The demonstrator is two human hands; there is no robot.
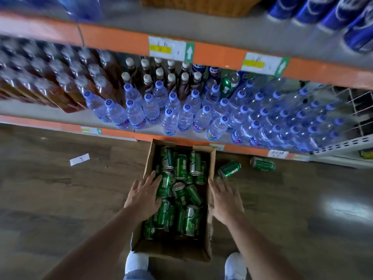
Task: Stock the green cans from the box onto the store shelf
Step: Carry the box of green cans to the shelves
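- Your left hand [144, 196] is spread flat with the fingers straight and apart. It lies over the left wall of the cardboard box [150, 158], fingertips above a can just inside that wall. It grips nothing, and I cannot tell whether it touches the can.
- Your right hand [223, 199] is spread just as wide, palm down and slightly blurred, over the box's right wall. It holds nothing.
- The box stands open on the wooden floor [60, 199]. Its near end is between your shoes [136, 261] and its far end is close to the orange front edge of the bottom shelf [50, 110].
- The green cans [193, 197] lie jumbled on their sides inside the box, piled from the far end through the middle.
- Two more lie on their sides on the floor off the box's far right corner. One floor can [230, 168] is just beside the box, and the second floor can [262, 164] is further right, near the shelf's foot.
- A single shelved green can [229, 84] stands towards the back of the bottom shelf, behind the water bottles [171, 120].
- The water bottles, with their pale blue caps, fill the shelf's front from the middle to the right. Dark bottles with white caps [171, 79] stand behind them, and amber bottles [66, 85] fill the left end.
- Blue cans [343, 15] sit at the right end of the upper shelf, whose orange edge carries a price label [167, 48].
- A paper slip [79, 159] lies on the floor, well left of the box.
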